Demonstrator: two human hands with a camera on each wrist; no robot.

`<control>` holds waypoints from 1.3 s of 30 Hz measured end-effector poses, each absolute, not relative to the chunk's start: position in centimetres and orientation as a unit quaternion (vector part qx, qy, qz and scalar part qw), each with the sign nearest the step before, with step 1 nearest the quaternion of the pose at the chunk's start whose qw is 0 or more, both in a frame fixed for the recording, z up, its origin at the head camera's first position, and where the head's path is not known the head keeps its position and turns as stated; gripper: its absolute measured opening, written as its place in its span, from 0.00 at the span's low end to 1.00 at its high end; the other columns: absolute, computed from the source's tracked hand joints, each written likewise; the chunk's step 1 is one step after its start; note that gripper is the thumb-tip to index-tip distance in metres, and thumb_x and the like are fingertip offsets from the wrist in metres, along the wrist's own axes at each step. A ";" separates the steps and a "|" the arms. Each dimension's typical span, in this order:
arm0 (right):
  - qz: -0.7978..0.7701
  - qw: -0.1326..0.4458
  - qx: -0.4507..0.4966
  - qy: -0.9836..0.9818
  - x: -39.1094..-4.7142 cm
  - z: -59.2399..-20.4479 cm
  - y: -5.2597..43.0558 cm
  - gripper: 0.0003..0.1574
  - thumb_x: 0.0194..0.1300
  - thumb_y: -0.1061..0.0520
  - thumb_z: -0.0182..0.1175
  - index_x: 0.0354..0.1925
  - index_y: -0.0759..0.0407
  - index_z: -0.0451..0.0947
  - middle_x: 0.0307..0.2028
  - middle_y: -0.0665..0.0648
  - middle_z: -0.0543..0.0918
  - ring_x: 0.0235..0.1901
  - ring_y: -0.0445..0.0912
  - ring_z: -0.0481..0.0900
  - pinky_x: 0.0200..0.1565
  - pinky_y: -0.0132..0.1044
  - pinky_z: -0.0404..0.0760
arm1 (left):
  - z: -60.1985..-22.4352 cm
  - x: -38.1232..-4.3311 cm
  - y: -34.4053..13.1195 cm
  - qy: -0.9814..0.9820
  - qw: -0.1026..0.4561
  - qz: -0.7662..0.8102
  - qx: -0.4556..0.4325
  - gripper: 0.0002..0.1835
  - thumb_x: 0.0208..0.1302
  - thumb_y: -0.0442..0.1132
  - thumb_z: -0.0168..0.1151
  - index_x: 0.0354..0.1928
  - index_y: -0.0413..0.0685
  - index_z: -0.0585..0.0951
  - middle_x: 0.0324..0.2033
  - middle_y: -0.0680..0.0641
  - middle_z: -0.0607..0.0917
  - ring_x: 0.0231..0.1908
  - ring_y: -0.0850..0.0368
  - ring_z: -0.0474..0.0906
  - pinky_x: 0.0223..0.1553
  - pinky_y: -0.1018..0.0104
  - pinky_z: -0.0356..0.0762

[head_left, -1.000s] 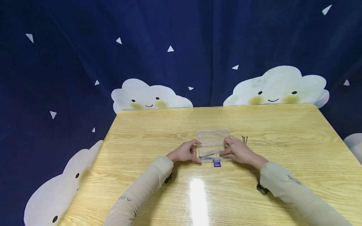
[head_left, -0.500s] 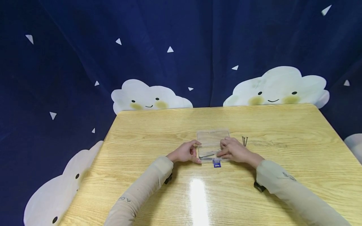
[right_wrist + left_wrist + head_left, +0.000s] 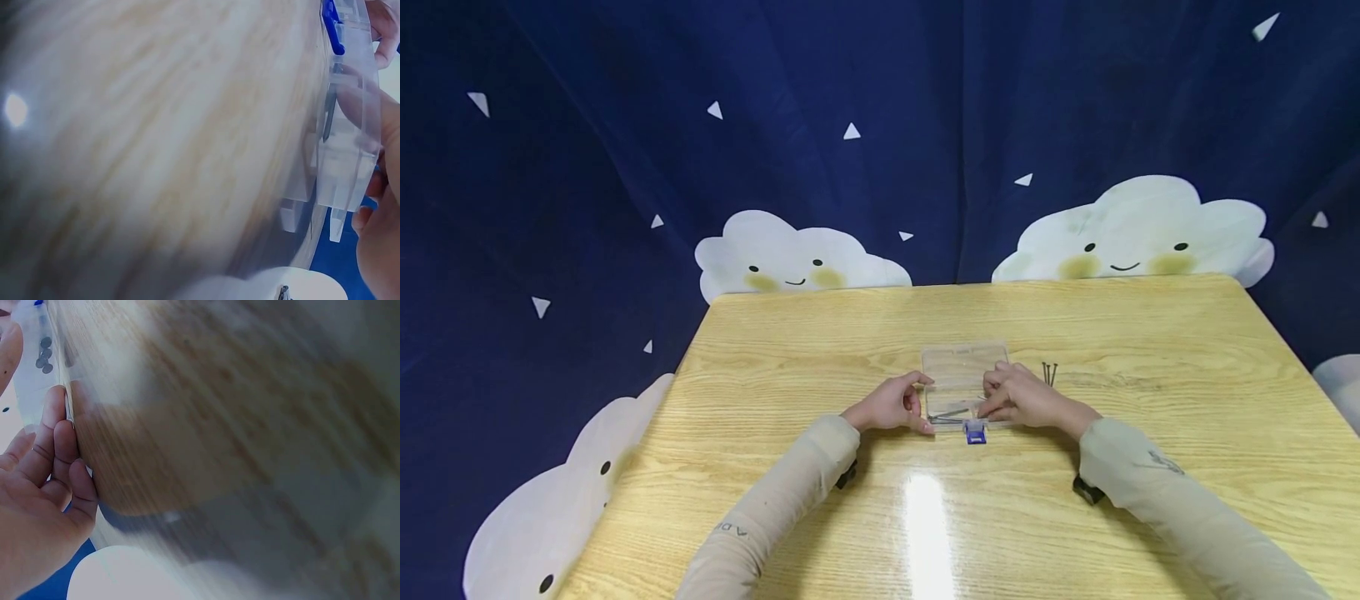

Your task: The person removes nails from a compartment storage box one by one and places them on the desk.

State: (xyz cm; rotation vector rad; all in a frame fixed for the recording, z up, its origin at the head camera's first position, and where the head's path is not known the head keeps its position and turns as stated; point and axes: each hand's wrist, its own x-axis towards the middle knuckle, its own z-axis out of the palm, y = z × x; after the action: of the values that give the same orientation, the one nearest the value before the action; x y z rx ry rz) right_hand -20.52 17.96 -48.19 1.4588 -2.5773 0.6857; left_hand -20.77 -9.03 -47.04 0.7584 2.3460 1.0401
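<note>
A clear plastic box with a blue latch at its front lies open, its lid folded back. Several dark nails lie in its left front part; their round heads show through the side wall in the left wrist view. My left hand grips the box's left side, thumb at the front corner and fingers farther back. My right hand reaches over the right side with curled fingers, thumb and index low inside, pinching a nail partly hidden by the thumb and wall.
A few more nails lie on the wooden table just right of the box, behind the right hand. A dark blue curtain with cloud prints hangs along the table's far edge.
My right hand has shifted slightly left inside the box, its forearm following. The left hand and box stay where they were.
</note>
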 end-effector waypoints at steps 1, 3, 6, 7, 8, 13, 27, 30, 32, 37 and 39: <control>0.227 0.052 0.482 -0.845 -20.5 -48.2 18.0 0.06 0.47 0.54 0.69 0.29 0.45 0.86 0.24 0.41 0.67 0.29 0.37 0.55 0.32 0.33 0.55 | -47.0 -20.8 -9.0 0.853 0.230 0.377 0.277 0.40 0.47 0.41 0.72 0.61 0.42 0.65 0.24 0.50 0.79 0.23 0.61 0.72 0.31 0.71 0.70; 0.233 0.054 0.485 -0.841 -20.6 -48.3 18.1 0.06 0.47 0.55 0.69 0.28 0.45 0.86 0.25 0.41 0.68 0.29 0.37 0.56 0.32 0.34 0.56 | -47.0 -20.7 -9.0 0.854 0.228 0.377 0.278 0.40 0.47 0.42 0.72 0.61 0.41 0.65 0.23 0.50 0.79 0.23 0.61 0.72 0.31 0.71 0.70; 0.238 0.059 0.492 -0.835 -20.6 -48.4 18.3 0.05 0.47 0.55 0.69 0.28 0.45 0.86 0.27 0.41 0.68 0.30 0.37 0.56 0.33 0.35 0.57 | -47.0 -20.7 -9.0 0.853 0.227 0.377 0.279 0.40 0.47 0.42 0.73 0.61 0.41 0.65 0.23 0.50 0.79 0.23 0.61 0.72 0.30 0.71 0.70; 0.238 0.063 0.497 -0.832 -20.6 -48.3 18.3 0.05 0.47 0.55 0.69 0.27 0.45 0.85 0.27 0.41 0.68 0.30 0.37 0.56 0.33 0.35 0.57 | -47.0 -20.7 -9.0 0.853 0.227 0.378 0.279 0.40 0.47 0.42 0.73 0.61 0.41 0.65 0.23 0.50 0.79 0.23 0.61 0.72 0.30 0.71 0.70; 0.237 0.067 0.502 -0.829 -20.7 -48.4 18.3 0.04 0.49 0.54 0.68 0.27 0.45 0.85 0.28 0.41 0.67 0.31 0.37 0.56 0.33 0.35 0.57 | -47.0 -20.7 -9.0 0.853 0.228 0.379 0.278 0.40 0.47 0.41 0.73 0.61 0.41 0.65 0.23 0.50 0.79 0.23 0.61 0.72 0.30 0.70 0.70; 0.223 0.077 0.522 -0.819 -20.7 -48.2 18.4 0.03 0.52 0.50 0.65 0.26 0.45 0.82 0.29 0.42 0.66 0.31 0.36 0.55 0.33 0.34 0.57 | -47.1 -20.7 -9.0 0.853 0.229 0.377 0.279 0.40 0.46 0.42 0.73 0.61 0.42 0.65 0.23 0.50 0.79 0.23 0.61 0.72 0.31 0.70 0.70; 0.217 0.001 0.480 -0.850 -20.5 -47.7 18.2 0.02 0.56 0.51 0.62 0.27 0.45 0.80 0.30 0.42 0.67 0.33 0.38 0.57 0.37 0.37 0.58 | -47.3 -20.9 -9.0 0.857 0.225 0.369 0.279 0.40 0.46 0.42 0.73 0.61 0.42 0.65 0.23 0.52 0.79 0.23 0.62 0.72 0.31 0.71 0.70; 0.246 0.005 0.479 -0.842 -20.4 -47.7 18.3 0.02 0.56 0.52 0.62 0.27 0.45 0.79 0.30 0.42 0.67 0.32 0.38 0.57 0.36 0.37 0.56 | -47.3 -20.8 -9.0 0.857 0.226 0.371 0.277 0.40 0.46 0.42 0.73 0.61 0.43 0.65 0.23 0.52 0.79 0.24 0.62 0.72 0.31 0.71 0.70; 0.266 0.010 0.479 -0.837 -20.4 -47.9 18.3 0.02 0.56 0.53 0.63 0.27 0.45 0.79 0.29 0.42 0.67 0.32 0.38 0.57 0.36 0.37 0.54 | -47.2 -20.8 -9.0 0.857 0.227 0.372 0.276 0.40 0.47 0.42 0.73 0.62 0.43 0.65 0.23 0.52 0.79 0.24 0.62 0.72 0.32 0.71 0.70; 0.312 0.017 0.459 -0.832 -20.4 -48.0 18.4 0.03 0.55 0.58 0.63 0.27 0.50 0.79 0.28 0.43 0.69 0.31 0.38 0.60 0.36 0.38 0.56 | -47.3 -20.8 -9.0 0.856 0.227 0.373 0.277 0.40 0.47 0.41 0.72 0.62 0.42 0.65 0.24 0.51 0.79 0.24 0.62 0.72 0.32 0.71 0.70; 0.321 0.019 0.450 -0.833 -20.3 -47.9 18.4 0.03 0.55 0.60 0.63 0.27 0.51 0.79 0.28 0.43 0.70 0.32 0.38 0.62 0.37 0.39 0.59 | -47.3 -20.8 -9.0 0.856 0.228 0.373 0.277 0.39 0.47 0.41 0.72 0.61 0.42 0.65 0.24 0.51 0.79 0.24 0.62 0.72 0.32 0.71 0.70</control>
State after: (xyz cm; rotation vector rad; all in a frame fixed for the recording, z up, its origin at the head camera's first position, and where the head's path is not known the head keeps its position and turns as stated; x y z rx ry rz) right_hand -20.33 18.44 -47.88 1.3970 -2.5847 0.9972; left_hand -20.84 -9.03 -47.32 0.7624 2.3579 1.0271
